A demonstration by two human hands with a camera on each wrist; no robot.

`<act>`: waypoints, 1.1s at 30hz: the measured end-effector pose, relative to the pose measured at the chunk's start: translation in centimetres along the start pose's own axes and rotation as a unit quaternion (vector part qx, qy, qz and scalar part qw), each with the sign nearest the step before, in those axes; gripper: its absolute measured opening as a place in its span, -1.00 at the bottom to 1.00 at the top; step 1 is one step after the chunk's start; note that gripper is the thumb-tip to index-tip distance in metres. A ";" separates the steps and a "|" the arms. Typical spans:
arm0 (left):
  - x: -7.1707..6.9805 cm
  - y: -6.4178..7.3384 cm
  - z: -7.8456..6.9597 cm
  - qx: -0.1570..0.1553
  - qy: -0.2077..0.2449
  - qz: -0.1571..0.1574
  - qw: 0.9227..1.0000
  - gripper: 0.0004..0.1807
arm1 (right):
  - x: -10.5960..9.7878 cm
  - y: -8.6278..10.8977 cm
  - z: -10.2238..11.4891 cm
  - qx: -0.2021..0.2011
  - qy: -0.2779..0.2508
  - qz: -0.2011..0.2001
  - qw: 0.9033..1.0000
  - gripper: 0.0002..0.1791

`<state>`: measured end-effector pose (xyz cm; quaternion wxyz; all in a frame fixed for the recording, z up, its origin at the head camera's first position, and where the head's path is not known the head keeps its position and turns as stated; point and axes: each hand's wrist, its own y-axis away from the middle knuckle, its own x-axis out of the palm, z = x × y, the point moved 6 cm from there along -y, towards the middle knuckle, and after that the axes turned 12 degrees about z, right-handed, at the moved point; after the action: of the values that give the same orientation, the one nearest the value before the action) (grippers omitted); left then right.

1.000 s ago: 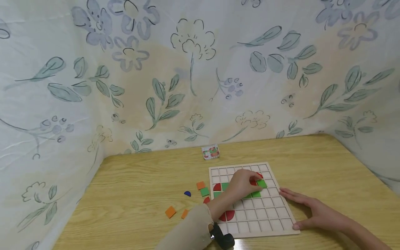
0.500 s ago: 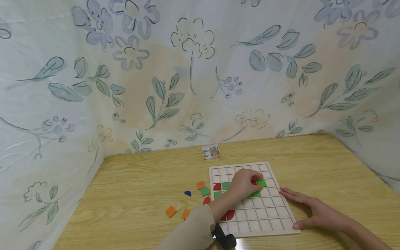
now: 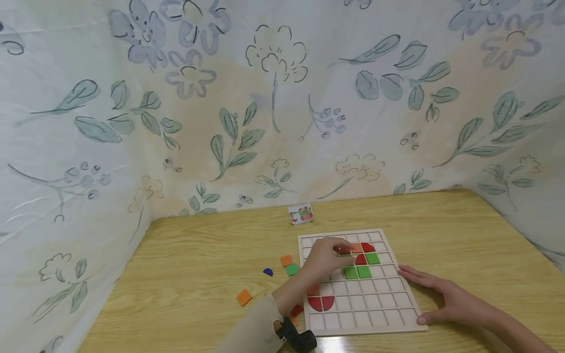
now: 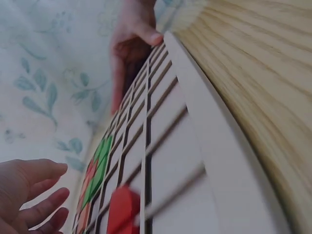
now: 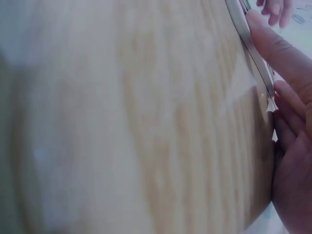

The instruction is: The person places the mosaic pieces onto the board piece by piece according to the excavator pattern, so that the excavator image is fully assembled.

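Observation:
Over the gridded wooden board hovers my left hand, its fingers parted with nothing visible between them; the left wrist view also shows these fingers loose and apart from the pieces. Just right of them lie an orange square, red quarter-round pieces and green squares. More red pieces sit near the board's lower left. My right hand rests along the board's right edge, fingers extended and thumb at the near corner. My left hand and forearm hide part of the board's left side.
Left of the board lie a loose orange square, a blue half-round piece, another orange square and a green square. A small pattern card is behind the board. A floral cloth hangs around the table.
My left hand has drawn back leftward from the green square at the right, which stays on the board. My left sleeve has shifted left too. My right hand keeps its place.

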<state>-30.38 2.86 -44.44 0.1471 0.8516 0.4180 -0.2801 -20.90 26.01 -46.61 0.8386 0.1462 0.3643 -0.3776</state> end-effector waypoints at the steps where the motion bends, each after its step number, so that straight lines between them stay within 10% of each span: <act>1: -0.4 0.4 0.3 -0.005 0.003 -0.003 1.000 -0.75 | 0.0 0.0 0.0 0.000 0.000 -0.001 1.000 -0.10; 17: -6.0 7.8 4.9 -0.076 0.013 -0.052 0.996 -0.78 | 0.0 -0.1 -0.1 0.008 -0.004 0.005 1.000 -0.11; 33: -6.3 9.3 6.3 -0.067 -0.004 -0.057 0.996 -0.73 | -0.1 0.0 -0.3 0.014 0.004 0.005 1.000 -0.09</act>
<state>-28.37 -9.79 -45.60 0.1894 0.8135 0.4831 -0.2628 -21.10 26.22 -46.78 0.8369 0.1611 0.3613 -0.3784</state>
